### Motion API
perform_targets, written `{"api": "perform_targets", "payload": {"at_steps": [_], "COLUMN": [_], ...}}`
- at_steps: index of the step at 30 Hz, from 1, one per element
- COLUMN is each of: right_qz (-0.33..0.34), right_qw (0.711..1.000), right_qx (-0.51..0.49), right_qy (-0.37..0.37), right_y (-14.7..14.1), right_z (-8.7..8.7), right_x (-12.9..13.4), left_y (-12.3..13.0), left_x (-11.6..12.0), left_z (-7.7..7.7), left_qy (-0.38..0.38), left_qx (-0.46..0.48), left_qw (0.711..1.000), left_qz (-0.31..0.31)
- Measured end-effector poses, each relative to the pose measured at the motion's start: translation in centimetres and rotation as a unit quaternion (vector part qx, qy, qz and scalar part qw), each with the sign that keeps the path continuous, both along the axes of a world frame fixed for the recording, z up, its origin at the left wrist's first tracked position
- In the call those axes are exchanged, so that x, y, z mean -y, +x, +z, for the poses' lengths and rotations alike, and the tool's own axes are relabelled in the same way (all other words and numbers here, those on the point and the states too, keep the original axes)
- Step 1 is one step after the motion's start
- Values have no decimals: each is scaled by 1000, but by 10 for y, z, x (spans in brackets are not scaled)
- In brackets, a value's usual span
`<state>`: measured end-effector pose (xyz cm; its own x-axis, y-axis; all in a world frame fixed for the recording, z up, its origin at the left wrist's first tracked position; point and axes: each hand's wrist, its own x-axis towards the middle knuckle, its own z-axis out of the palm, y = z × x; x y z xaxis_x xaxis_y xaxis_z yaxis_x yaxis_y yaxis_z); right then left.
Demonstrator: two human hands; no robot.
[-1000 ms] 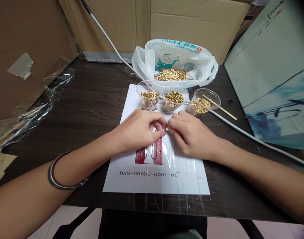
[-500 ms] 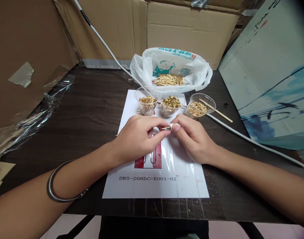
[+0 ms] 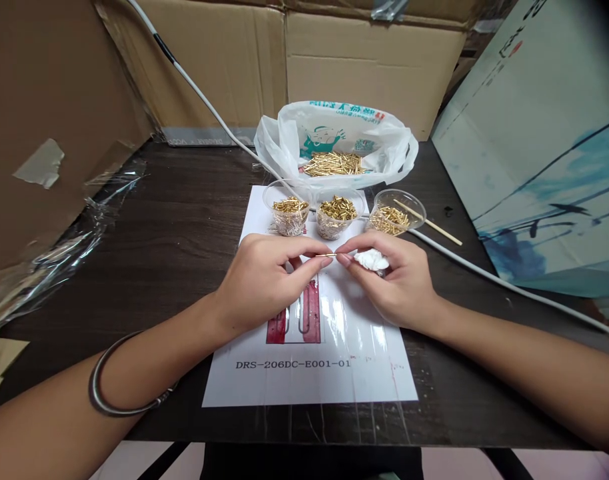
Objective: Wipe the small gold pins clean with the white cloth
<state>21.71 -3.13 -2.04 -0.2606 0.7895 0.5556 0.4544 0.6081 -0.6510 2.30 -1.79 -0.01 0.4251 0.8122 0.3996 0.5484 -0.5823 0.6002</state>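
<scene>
Pinched at the fingertips of my left hand (image 3: 259, 280) and right hand (image 3: 404, 280) over the printed sheet (image 3: 309, 392), the thin gold pin (image 3: 327, 255) wants light, level pressure, the white wad (image 3: 372, 259) tucked clear of its end, the cups (image 3: 330, 231) near the sheet's far edge.

The hands (image 3: 262, 280) partly hide the gold pin (image 3: 328, 255), its details too small to tell.
</scene>
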Motion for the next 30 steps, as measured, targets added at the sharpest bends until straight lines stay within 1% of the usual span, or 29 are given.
{"api": "perform_targets", "payload": {"at_steps": [3,8,15,19,22,30], "right_qz": [-15,-8,-25,-29,-32,-36], "right_qw": [1000,1000,1000,999,999,999], "right_qx": [-3,-1,-16,-16,-21,-27], "right_qy": [8,14,7,13,14,-4], "right_y": [1,1,1,1,1,0], "right_z": [0,0,-1,0,-1,-2], "right_x": [-1,-1,-1,-1,-1,-2], "left_y": [0,-1,3,4,4,4], "left_x": [1,1,2,3,4,3], "left_z": [0,1,1,0,0,0], "left_qy": [3,-17,-73,-128,-151,-148], "left_qx": [11,10,110,156,174,172], "left_qw": [1000,1000,991,979,973,974], "left_qz": [25,11,34,14,6,-1]}}
